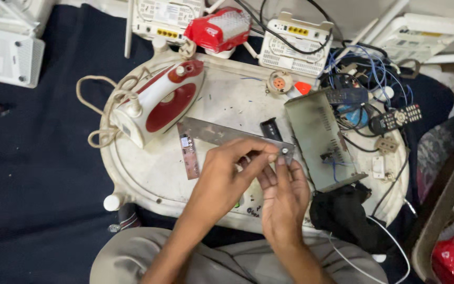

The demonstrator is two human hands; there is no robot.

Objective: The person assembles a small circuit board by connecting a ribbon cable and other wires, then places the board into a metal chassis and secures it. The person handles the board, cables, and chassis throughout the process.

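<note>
Nearest, at the near edge of the white oval surface [148,179], a small silver part [287,151] at the end of a long metal strip [222,134] is pinched by both hands: left hand [227,173] w/ thumb & forefinger pressed onto it, right hand [282,197] fingertips closed on it from below, prob. to steady it. Strip lies flat across the middle. By the right edge, a grey metal chassis [319,137] sits open side up. At the far-left edge a red & white iron [158,102] rests on its side, cord coiled. Beyond, white routers [295,44].
</note>
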